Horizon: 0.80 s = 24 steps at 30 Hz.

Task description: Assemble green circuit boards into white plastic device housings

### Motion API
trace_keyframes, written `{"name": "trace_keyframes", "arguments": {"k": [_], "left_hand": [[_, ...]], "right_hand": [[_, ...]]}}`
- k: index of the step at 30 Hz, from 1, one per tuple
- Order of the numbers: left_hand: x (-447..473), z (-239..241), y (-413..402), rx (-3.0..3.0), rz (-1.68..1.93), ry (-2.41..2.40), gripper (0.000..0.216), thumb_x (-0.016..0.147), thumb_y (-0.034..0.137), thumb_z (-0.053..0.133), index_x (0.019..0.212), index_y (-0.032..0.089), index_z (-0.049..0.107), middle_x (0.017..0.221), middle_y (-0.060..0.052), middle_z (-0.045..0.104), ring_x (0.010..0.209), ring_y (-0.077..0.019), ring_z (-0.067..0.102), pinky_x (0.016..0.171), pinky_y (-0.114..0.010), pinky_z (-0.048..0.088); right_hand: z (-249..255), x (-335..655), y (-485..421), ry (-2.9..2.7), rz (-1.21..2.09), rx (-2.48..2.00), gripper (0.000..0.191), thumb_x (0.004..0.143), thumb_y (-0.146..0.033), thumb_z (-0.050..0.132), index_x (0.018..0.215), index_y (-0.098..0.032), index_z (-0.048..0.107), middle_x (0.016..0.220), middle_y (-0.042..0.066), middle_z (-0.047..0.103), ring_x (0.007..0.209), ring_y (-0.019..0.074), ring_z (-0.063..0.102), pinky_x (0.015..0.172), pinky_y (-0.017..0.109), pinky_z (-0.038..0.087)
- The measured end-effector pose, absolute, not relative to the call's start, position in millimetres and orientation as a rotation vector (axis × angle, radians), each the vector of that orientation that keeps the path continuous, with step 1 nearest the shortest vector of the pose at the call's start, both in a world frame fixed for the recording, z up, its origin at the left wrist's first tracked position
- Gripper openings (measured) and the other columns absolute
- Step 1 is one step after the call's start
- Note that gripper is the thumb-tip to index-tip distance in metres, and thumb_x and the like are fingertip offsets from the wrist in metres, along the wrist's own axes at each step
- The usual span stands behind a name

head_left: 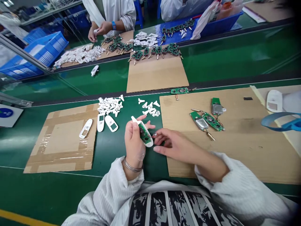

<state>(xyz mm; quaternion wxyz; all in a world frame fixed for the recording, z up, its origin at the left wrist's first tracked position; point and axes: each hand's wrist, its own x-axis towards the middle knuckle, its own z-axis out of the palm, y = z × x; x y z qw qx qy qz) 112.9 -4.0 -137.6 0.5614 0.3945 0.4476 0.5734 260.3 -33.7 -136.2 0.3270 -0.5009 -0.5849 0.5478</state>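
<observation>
My left hand (134,142) grips a white plastic thermometer-like housing half (149,144), tilted, with a green circuit board (144,133) lying in it. Close to the board's right edge, my right hand (174,144) has its fingers curled together. A small dark-red bit shows at its fingertips, too small to name. Ahead of my hands are a heap of small white plastic pieces (110,106) and a smaller group of them (150,110). Two white housing shells (100,122) lie left of my left hand, and another shell (85,128) rests farther left on cardboard.
Several circuit boards, some with small screens (201,123), lie on the right cardboard sheet (237,153). One more board (179,91) sits at its far edge. Beyond, a cardboard piece (157,73) carries boards across the green belt (223,56). A co-worker's hands (101,29) work opposite.
</observation>
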Motion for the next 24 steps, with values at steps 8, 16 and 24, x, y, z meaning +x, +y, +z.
{"name": "trace_keyframes", "arguments": {"k": [8, 16, 24], "left_hand": [[137.7, -136.0, -20.6, 1.048, 1.504, 0.98, 0.02, 0.099, 0.038, 0.042, 0.094, 0.021, 0.052, 0.093, -0.001, 0.071, 0.075, -0.0114, 0.066, 0.101, -0.044, 0.048], [128.2, -140.6, -20.2, 1.043, 1.312, 0.942, 0.025, 0.095, 0.042, 0.051, 0.11, 0.022, 0.051, 0.107, -0.006, 0.065, 0.083, -0.0147, 0.066, 0.081, -0.034, 0.054], [114.1, -142.2, -14.2, 1.181, 1.283, 1.113, 0.023, 0.089, 0.032, 0.062, 0.108, 0.022, 0.055, 0.103, -0.002, 0.056, 0.078, -0.0099, 0.055, 0.072, -0.022, 0.048]], "right_hand": [[-150.9, 228.2, -35.7, -1.237, 1.215, -1.345, 0.02, 0.074, -0.023, 0.068, 0.075, -0.021, 0.049, 0.068, -0.002, 0.054, 0.065, 0.0153, 0.053, 0.057, 0.026, 0.047], [-147.0, 237.0, -31.7, -1.142, 1.304, -1.343, 0.021, 0.073, -0.032, 0.07, 0.085, -0.019, 0.059, 0.071, 0.0, 0.06, 0.061, 0.0156, 0.056, 0.052, 0.027, 0.047], [-140.2, 239.9, -32.7, -1.161, 1.34, -1.255, 0.021, 0.081, -0.036, 0.063, 0.091, -0.017, 0.066, 0.072, 0.002, 0.062, 0.06, 0.0146, 0.059, 0.051, 0.026, 0.052]]}}
